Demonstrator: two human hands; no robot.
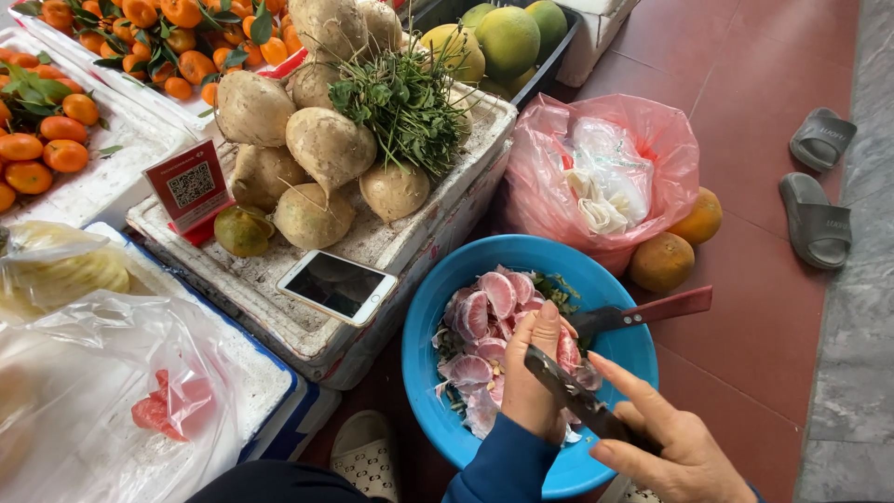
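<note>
My left hand, in a blue sleeve, is over a blue basin and holds a pink pomelo segment. My right hand grips a dark-bladed knife, whose blade lies against my left hand beside the segment. Several peeled pink pomelo segments and bits of pith lie in the basin. A second knife with a red handle rests across the basin's right rim.
A white foam box to the left holds pale root vegetables, green herbs, a phone and a red code sign. Tangerines lie far left. A pink bag of peel, two oranges and grey slippers are on the red floor.
</note>
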